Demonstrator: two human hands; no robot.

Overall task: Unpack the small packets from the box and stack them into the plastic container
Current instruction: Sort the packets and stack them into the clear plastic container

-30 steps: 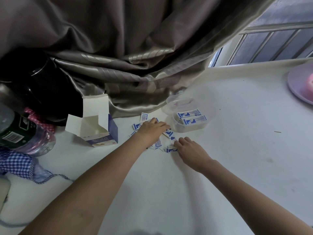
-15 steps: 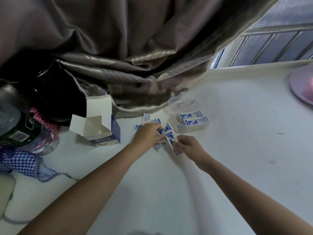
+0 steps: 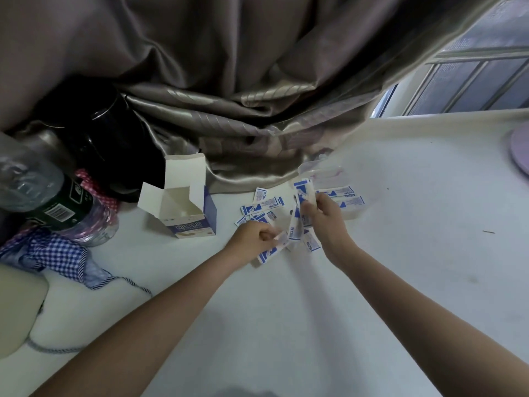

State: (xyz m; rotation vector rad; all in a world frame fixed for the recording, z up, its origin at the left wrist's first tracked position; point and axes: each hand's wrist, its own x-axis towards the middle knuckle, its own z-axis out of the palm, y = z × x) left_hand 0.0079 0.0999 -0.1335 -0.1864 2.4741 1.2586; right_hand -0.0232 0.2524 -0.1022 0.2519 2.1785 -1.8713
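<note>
Head view: right hand [image 3: 325,222] fingers clamped on a fan of small packets [image 3: 300,207], long axes roughly upright, plastic container [image 3: 347,214] just beyond toward the bench's far edge; left hand [image 3: 253,239] pinches one packet, farther from it.

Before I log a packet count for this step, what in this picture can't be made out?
- Head view: packets in the plastic container; the right hand covers part of it.
- Packets under the left hand; the hand hides them.
- Print on the loose packets: too small.
- Box bottom: shadowed.
- Purple dish: cut by the right edge.
</note>
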